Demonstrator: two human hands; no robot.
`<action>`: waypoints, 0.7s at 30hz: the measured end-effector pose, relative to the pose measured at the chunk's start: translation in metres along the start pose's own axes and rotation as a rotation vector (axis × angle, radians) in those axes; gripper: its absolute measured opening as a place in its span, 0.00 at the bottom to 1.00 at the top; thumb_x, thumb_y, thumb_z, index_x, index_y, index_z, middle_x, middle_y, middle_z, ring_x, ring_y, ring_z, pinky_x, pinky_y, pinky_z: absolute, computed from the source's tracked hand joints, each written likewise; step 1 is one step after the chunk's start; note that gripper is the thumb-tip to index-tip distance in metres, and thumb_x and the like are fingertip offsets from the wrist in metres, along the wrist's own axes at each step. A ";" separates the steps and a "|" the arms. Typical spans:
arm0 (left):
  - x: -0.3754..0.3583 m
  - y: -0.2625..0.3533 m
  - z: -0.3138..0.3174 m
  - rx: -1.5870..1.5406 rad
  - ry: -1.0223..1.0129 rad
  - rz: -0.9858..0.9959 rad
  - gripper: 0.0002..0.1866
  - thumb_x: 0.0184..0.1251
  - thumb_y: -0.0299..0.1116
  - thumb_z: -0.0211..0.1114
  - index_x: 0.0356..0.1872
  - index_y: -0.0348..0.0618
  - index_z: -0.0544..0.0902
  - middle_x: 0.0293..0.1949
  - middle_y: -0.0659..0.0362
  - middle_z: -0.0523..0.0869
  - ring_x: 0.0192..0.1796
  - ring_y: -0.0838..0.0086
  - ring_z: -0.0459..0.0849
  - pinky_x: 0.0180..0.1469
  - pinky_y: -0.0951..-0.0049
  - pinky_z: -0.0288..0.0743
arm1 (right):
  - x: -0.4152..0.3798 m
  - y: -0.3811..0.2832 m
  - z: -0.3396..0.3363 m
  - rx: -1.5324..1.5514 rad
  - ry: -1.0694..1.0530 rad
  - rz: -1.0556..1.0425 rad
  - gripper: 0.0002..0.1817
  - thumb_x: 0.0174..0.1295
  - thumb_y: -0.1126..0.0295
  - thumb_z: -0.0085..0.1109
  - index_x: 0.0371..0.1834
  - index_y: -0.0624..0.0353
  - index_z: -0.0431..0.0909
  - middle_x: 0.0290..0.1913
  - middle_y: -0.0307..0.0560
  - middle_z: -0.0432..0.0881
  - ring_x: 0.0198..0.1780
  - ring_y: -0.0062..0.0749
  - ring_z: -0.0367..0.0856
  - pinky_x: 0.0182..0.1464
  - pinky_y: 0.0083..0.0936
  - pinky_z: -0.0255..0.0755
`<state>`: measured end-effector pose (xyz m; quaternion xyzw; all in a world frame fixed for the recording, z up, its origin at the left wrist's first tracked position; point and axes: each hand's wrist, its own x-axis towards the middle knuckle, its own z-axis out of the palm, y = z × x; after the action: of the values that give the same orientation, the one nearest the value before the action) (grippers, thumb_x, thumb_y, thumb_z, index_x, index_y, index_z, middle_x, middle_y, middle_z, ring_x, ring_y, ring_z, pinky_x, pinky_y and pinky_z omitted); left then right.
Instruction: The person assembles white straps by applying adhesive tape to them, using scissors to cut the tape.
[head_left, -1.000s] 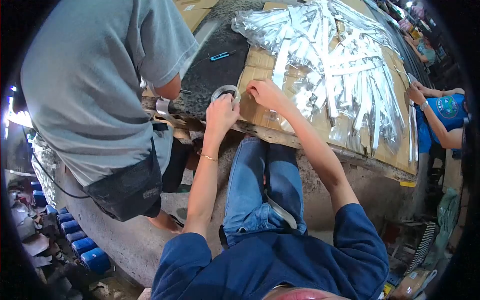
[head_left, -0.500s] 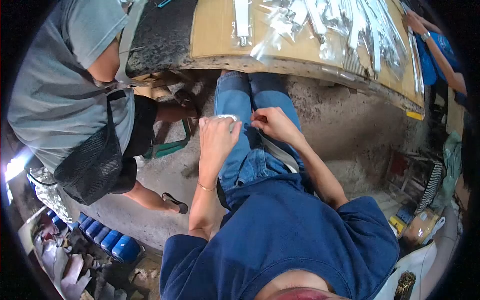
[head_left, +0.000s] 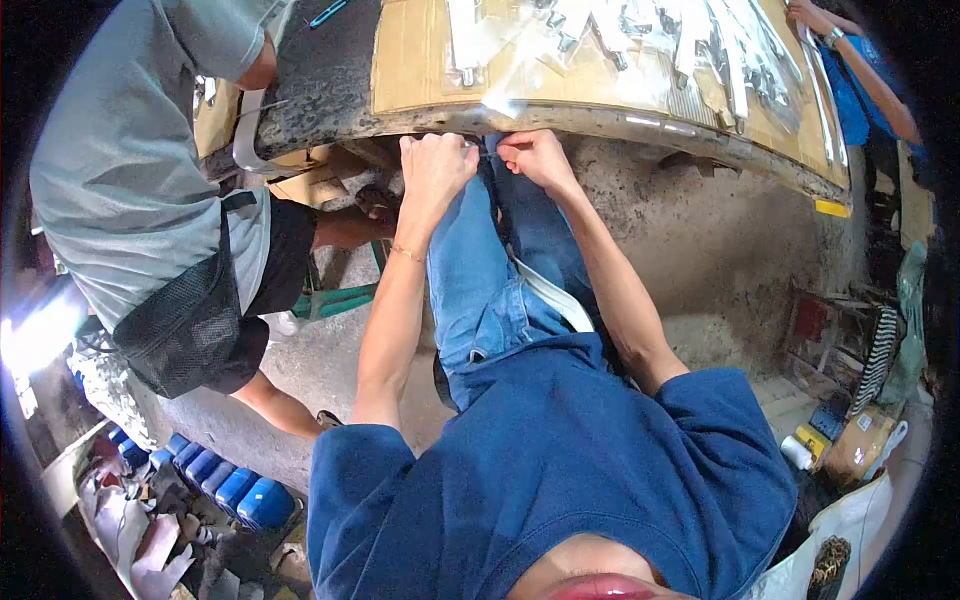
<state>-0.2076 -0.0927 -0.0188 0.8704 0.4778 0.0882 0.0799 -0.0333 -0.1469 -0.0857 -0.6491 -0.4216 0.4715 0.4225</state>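
Both my hands are just in front of the table's near edge, over my knees. My left hand (head_left: 437, 172) is closed, its back towards me; what its fingers hold is hidden. Close beside it on the right, my right hand (head_left: 538, 162) has its fingers pinched, and I cannot make out anything in them. A small gap separates the fingertips of the two hands. A white strap (head_left: 552, 295) lies across my lap. Beyond my hands, clear plastic sleeves with white straps and metal buckles (head_left: 610, 45) lie on a cardboard sheet (head_left: 410, 65).
The dark-topped table (head_left: 330, 70) runs across in front. A person in a grey shirt (head_left: 130, 180) stands at my left; another person's hand (head_left: 812, 18) is at the far right. Blue containers (head_left: 265, 502) and scraps (head_left: 165, 545) lie lower left, a taped package (head_left: 850, 450) lower right.
Both my hands have moved forward, away from my body, to the table edge. A shiny piece seen at my left fingers is now out of sight. The person at left has leaned towards the table.
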 end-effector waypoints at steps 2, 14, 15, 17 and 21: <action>0.004 0.000 0.003 0.002 0.009 0.011 0.16 0.60 0.46 0.65 0.31 0.43 0.90 0.28 0.46 0.87 0.33 0.55 0.87 0.49 0.53 0.68 | 0.006 0.007 0.005 0.050 0.010 0.042 0.10 0.59 0.70 0.63 0.36 0.67 0.86 0.26 0.42 0.85 0.25 0.23 0.80 0.31 0.22 0.75; 0.014 -0.004 0.007 -0.048 -0.228 0.033 0.14 0.59 0.39 0.61 0.41 0.47 0.89 0.36 0.41 0.87 0.41 0.49 0.88 0.50 0.52 0.81 | 0.009 0.015 0.014 0.126 0.047 0.125 0.08 0.59 0.72 0.62 0.34 0.65 0.86 0.26 0.44 0.86 0.24 0.23 0.81 0.28 0.22 0.76; 0.016 -0.005 0.008 -0.068 -0.251 0.057 0.14 0.59 0.39 0.61 0.41 0.47 0.89 0.36 0.42 0.87 0.42 0.49 0.87 0.50 0.53 0.81 | 0.010 0.014 0.015 0.075 0.069 0.131 0.07 0.58 0.72 0.62 0.34 0.65 0.87 0.25 0.44 0.86 0.23 0.23 0.82 0.28 0.22 0.76; 0.020 -0.007 0.012 -0.090 -0.282 0.076 0.14 0.60 0.39 0.60 0.41 0.47 0.89 0.37 0.42 0.88 0.43 0.49 0.87 0.50 0.54 0.80 | 0.011 0.015 0.016 0.060 0.080 0.144 0.07 0.59 0.74 0.61 0.34 0.66 0.86 0.26 0.44 0.86 0.23 0.22 0.80 0.27 0.22 0.74; 0.028 -0.008 0.009 -0.133 -0.389 0.015 0.16 0.60 0.39 0.58 0.44 0.50 0.89 0.41 0.44 0.88 0.47 0.50 0.87 0.53 0.55 0.80 | 0.008 0.010 0.014 0.108 0.088 0.157 0.06 0.59 0.77 0.61 0.35 0.67 0.85 0.28 0.44 0.85 0.23 0.22 0.78 0.25 0.22 0.73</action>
<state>-0.1974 -0.0655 -0.0271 0.8674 0.4398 -0.0496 0.2276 -0.0436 -0.1399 -0.1004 -0.6765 -0.3246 0.4961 0.4368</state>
